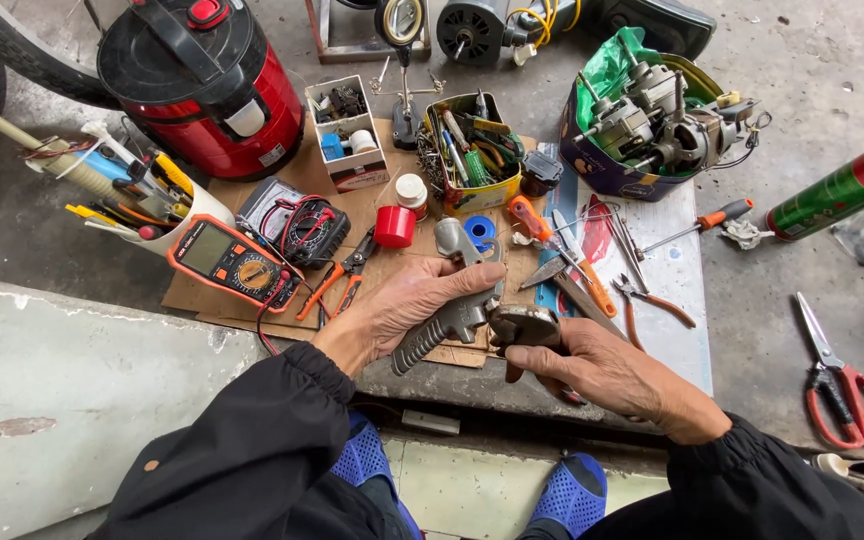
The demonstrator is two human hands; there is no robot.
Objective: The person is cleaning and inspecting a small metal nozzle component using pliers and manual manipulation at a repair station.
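My left hand (407, 305) grips a grey metal tool with a ribbed handle (432, 335), held over the front edge of a cardboard sheet (197, 295). My right hand (602, 370) holds a dark rounded metal part (524, 325) that meets the tool's head. Both hands are close together at the centre of the view. Black sleeves cover both arms. Blue perforated shoes (572, 495) show below.
An orange multimeter (235, 263), red-handled pliers (337, 280), a red cap (393, 226), screwdrivers (562, 255), a yellow tin of tools (467, 150), a bag of motors (652, 125), a red cooker (207, 85), red scissors (842, 385) and a spray can (842, 190) lie around.
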